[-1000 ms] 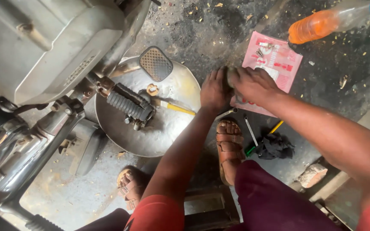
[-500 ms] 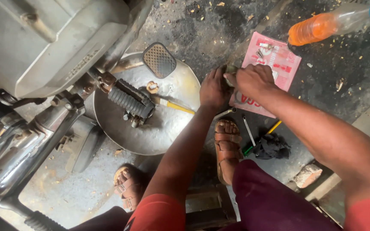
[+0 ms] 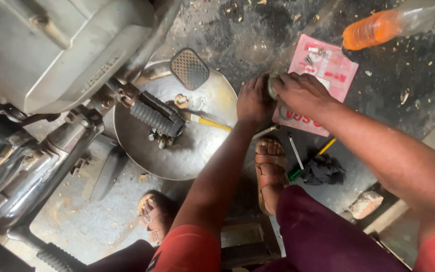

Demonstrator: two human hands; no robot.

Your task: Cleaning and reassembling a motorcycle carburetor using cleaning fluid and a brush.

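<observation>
My left hand (image 3: 251, 102) and my right hand (image 3: 300, 92) meet over the edge of a pink paper sheet (image 3: 334, 70) on the dirty floor. Between them they grip a small round metal part (image 3: 271, 85), mostly hidden by the fingers. Small screws (image 3: 312, 55) lie on the pink sheet just beyond my right hand. A round metal pan (image 3: 197, 151) sits left of my hands, under a motorcycle footpeg (image 3: 153, 117), with a yellow-handled tool (image 3: 210, 122) and a small nut (image 3: 180, 100) in it.
A motorcycle engine (image 3: 51, 45) fills the upper left, with a brake pedal (image 3: 190, 68) over the pan. An orange-liquid bottle (image 3: 386, 27) lies top right. A black rag (image 3: 323, 168), a green-handled screwdriver (image 3: 310, 161) and a thin metal tool (image 3: 294, 150) lie by my sandalled foot (image 3: 270, 168).
My hands have stayed together on the small part, shifting slightly left over the pink sheet. The camera view has drifted a little.
</observation>
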